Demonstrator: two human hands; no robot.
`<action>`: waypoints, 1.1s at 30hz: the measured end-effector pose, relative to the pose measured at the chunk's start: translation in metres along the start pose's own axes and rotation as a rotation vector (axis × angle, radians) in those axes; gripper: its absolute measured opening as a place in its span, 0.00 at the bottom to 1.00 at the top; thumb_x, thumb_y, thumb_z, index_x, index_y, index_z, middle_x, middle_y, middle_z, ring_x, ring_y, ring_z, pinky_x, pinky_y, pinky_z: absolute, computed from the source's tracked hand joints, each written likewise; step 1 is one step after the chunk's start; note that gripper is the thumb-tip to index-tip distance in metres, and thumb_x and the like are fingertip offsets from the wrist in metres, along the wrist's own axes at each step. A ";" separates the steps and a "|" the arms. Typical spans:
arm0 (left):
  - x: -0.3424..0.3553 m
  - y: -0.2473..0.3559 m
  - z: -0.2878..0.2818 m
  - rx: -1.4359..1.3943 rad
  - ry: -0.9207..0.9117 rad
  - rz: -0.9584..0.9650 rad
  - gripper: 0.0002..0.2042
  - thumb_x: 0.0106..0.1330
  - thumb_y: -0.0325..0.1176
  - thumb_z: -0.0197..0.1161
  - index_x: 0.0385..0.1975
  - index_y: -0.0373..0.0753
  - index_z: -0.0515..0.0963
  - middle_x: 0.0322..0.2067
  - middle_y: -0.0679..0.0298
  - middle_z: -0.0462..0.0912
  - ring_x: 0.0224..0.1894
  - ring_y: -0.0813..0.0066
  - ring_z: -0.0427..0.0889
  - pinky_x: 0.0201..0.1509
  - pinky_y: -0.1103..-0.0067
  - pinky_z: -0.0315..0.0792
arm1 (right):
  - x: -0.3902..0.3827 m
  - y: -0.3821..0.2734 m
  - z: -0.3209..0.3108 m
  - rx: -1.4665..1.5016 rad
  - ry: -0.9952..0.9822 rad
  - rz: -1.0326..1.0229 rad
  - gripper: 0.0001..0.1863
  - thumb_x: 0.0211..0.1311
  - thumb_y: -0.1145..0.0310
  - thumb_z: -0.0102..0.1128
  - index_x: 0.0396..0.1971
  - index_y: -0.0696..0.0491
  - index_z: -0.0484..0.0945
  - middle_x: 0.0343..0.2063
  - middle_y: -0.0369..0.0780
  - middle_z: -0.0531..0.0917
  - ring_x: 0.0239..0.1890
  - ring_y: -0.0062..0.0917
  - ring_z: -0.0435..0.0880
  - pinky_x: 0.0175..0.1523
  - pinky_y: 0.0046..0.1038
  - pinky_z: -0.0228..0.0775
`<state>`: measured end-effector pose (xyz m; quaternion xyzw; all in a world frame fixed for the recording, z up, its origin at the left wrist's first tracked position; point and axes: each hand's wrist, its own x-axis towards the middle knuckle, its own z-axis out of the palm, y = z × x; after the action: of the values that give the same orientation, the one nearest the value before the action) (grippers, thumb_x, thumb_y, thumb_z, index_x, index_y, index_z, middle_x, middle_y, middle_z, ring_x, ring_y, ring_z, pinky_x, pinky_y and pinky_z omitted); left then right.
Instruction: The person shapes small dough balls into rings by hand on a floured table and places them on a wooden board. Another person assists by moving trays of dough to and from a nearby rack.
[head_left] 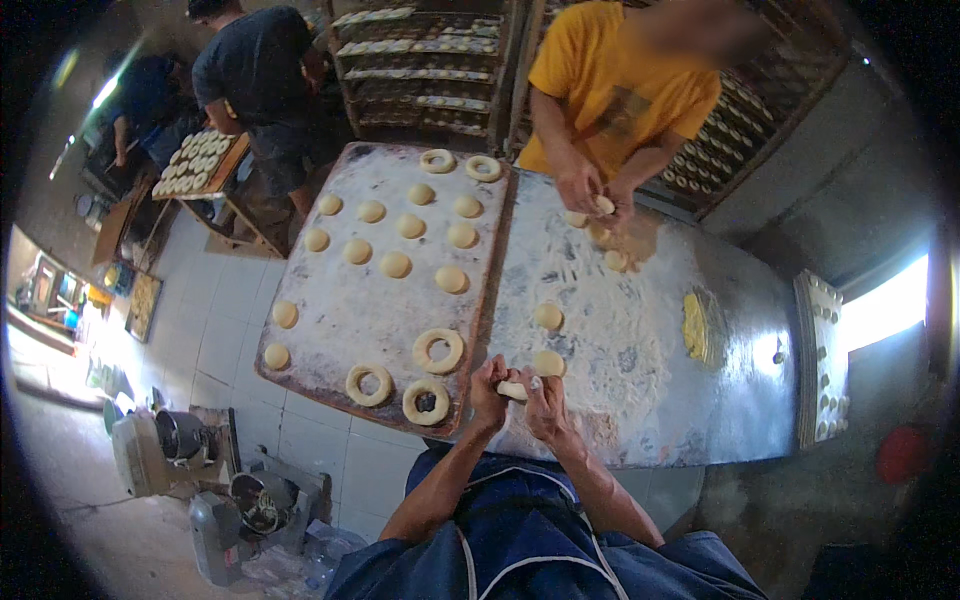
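Note:
Between my two hands, over the near edge of the floured table [640,330], I hold a small piece of pale dough [513,391]. My left hand [488,393] closes on its left side and my right hand [546,408] on its right. Just beyond my fingers lies a round dough ball [548,364], with another dough ball [547,316] farther back. To my left, a floured board [340,290] carries several dough balls and dough rings. The closest dough ring [425,401] sits beside my left hand.
Across the table a co-worker in a yellow shirt [610,80] handles dough. A yellow smear of fat [695,325] lies on the right. Racks of trays [420,75] stand behind. Machines [265,500] are on the floor at lower left. Another person [255,80] stands near a ring-filled tray [195,165].

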<state>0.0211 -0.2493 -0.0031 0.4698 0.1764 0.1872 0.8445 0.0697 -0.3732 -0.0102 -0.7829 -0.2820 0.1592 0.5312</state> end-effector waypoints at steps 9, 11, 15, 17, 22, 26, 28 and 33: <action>0.005 0.029 -0.072 0.268 -0.042 0.155 0.12 0.66 0.34 0.51 0.22 0.35 0.65 0.22 0.60 0.70 0.28 0.65 0.73 0.33 0.73 0.67 | 0.021 -0.070 0.044 0.084 -0.139 0.088 0.37 0.73 0.41 0.39 0.25 0.61 0.79 0.15 0.36 0.72 0.21 0.21 0.68 0.29 0.28 0.63; 0.002 0.040 -0.086 0.908 -0.025 0.414 0.12 0.64 0.35 0.52 0.20 0.37 0.65 0.22 0.63 0.71 0.25 0.69 0.71 0.32 0.74 0.66 | 0.027 -0.087 0.055 0.137 -0.177 0.029 0.29 0.74 0.48 0.41 0.33 0.61 0.80 0.14 0.41 0.75 0.17 0.27 0.68 0.26 0.34 0.63; 0.002 0.059 -0.110 -0.213 0.035 0.099 0.13 0.67 0.40 0.55 0.28 0.36 0.73 0.25 0.63 0.76 0.26 0.63 0.77 0.30 0.70 0.71 | 0.035 -0.106 0.078 0.117 -0.189 -0.091 0.27 0.75 0.51 0.40 0.40 0.59 0.82 0.18 0.42 0.78 0.19 0.28 0.72 0.27 0.36 0.65; 0.002 0.069 -0.125 0.687 -0.049 0.310 0.12 0.66 0.39 0.53 0.25 0.36 0.69 0.24 0.61 0.74 0.28 0.68 0.74 0.33 0.71 0.69 | 0.042 -0.107 0.088 0.208 -0.236 -0.151 0.28 0.75 0.50 0.39 0.39 0.60 0.82 0.20 0.43 0.79 0.22 0.28 0.74 0.29 0.35 0.66; 0.005 0.083 -0.149 0.251 0.050 0.138 0.13 0.66 0.39 0.53 0.28 0.34 0.69 0.24 0.53 0.72 0.27 0.59 0.73 0.32 0.67 0.67 | 0.056 -0.098 0.112 0.071 -0.419 -0.087 0.27 0.73 0.51 0.44 0.32 0.61 0.80 0.26 0.43 0.82 0.30 0.28 0.78 0.37 0.33 0.71; 0.010 0.097 -0.171 0.867 0.178 0.894 0.10 0.69 0.36 0.51 0.27 0.37 0.68 0.24 0.58 0.72 0.23 0.64 0.69 0.28 0.72 0.67 | 0.073 -0.097 0.133 0.495 -0.416 0.315 0.23 0.66 0.51 0.58 0.39 0.60 0.77 0.36 0.43 0.81 0.38 0.25 0.78 0.42 0.31 0.72; 0.015 0.110 -0.192 0.807 0.162 0.692 0.08 0.69 0.34 0.50 0.28 0.38 0.68 0.23 0.59 0.72 0.22 0.62 0.70 0.28 0.71 0.68 | 0.084 -0.105 0.139 0.530 -0.442 0.279 0.22 0.65 0.52 0.58 0.39 0.59 0.77 0.35 0.41 0.81 0.37 0.24 0.77 0.42 0.30 0.71; 0.057 0.129 -0.209 0.743 0.422 0.122 0.03 0.64 0.25 0.57 0.28 0.37 0.72 0.21 0.55 0.72 0.25 0.53 0.75 0.32 0.66 0.71 | 0.123 -0.127 0.147 -0.058 -0.315 0.082 0.22 0.58 0.65 0.65 0.50 0.60 0.74 0.36 0.44 0.82 0.40 0.30 0.81 0.47 0.32 0.73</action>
<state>-0.0479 -0.0070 -0.0027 0.7031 0.3724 0.2526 0.5506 0.0514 -0.1534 0.0565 -0.7742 -0.3341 0.2934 0.4504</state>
